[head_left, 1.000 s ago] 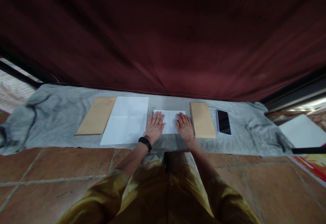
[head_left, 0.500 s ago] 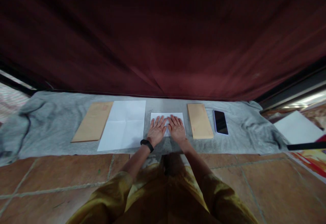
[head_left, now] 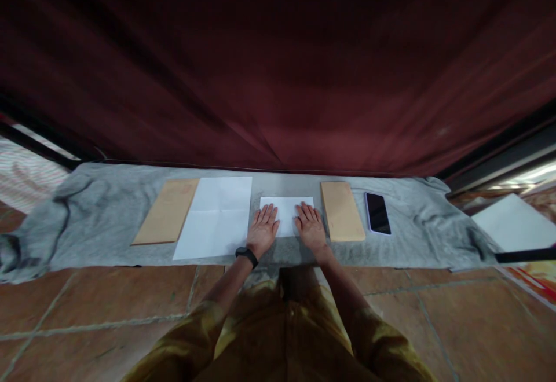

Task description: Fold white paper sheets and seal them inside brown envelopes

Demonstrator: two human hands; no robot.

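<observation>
A small folded sheet of white paper (head_left: 286, 215) lies flat on the grey cloth in front of me. My left hand (head_left: 263, 228) rests palm down on its left side, fingers stretched out. Over the right side lies my right hand (head_left: 311, 226), also flat and open. Both hands cover parts of the paper, and its middle shows between them. Left of my left hand is a larger white sheet (head_left: 215, 217) with crease lines. A brown paper envelope or stack of them (head_left: 342, 211) lies just right of my right hand.
Another brown envelope (head_left: 167, 211) sits at the left, beside the large sheet. A phone (head_left: 377, 214) lies on the right of the grey cloth (head_left: 421, 226). Behind the cloth hangs a dark red curtain (head_left: 278, 81). Tiled floor (head_left: 121, 295) shows in front.
My hands have slid apart, from the middle of the small folded paper towards its left and right sides. The view has shifted slightly.
</observation>
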